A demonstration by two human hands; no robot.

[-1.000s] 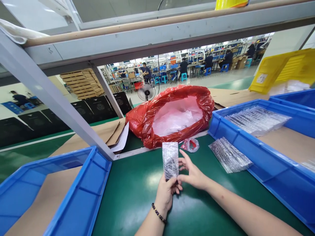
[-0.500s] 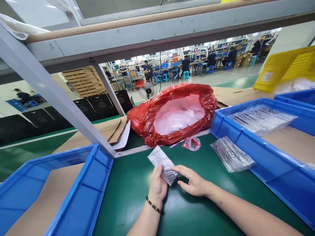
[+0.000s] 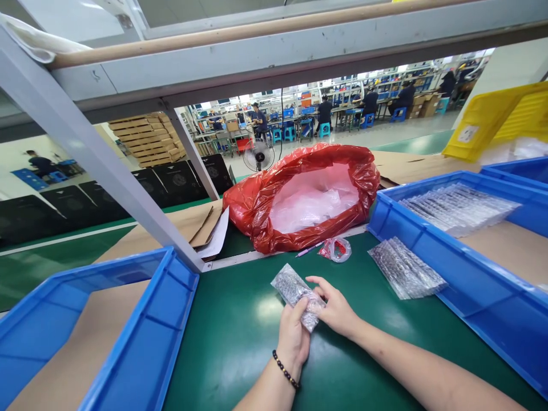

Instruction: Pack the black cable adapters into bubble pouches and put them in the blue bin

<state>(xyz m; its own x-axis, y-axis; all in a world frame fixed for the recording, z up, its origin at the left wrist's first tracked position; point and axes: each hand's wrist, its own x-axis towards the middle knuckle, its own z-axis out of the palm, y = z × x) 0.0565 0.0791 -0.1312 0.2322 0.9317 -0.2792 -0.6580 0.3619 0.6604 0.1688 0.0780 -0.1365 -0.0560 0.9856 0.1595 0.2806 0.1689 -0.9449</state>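
Note:
My left hand (image 3: 294,334), with a dark beaded bracelet at the wrist, is closed around a bubble-wrap pouch (image 3: 290,283). The pouch is tilted and held just above the green tabletop (image 3: 231,342); something greyish shows through, too blurred to name. At the pouch's right edge, my right hand (image 3: 336,308) grips it with bent fingers, the thumb partly hidden. Off to the right, a stack of similar bubble-wrap pouches (image 3: 406,268) lies fanned on the table against a blue bin (image 3: 454,274). More pouches (image 3: 460,206) lie in a row inside that bin.
Behind my hands lies a red plastic bag (image 3: 240,208) with clear plastic inside. A pen (image 3: 309,249) and a small clear bag with red bits (image 3: 335,250) are in front of it. Another blue bin (image 3: 171,308) stands left, beside a metal post (image 3: 124,171).
Both hands and the pouch have moved slightly right and down. My left thumb now lies across the pouch's middle, and my right fingers have moved up along its right edge.

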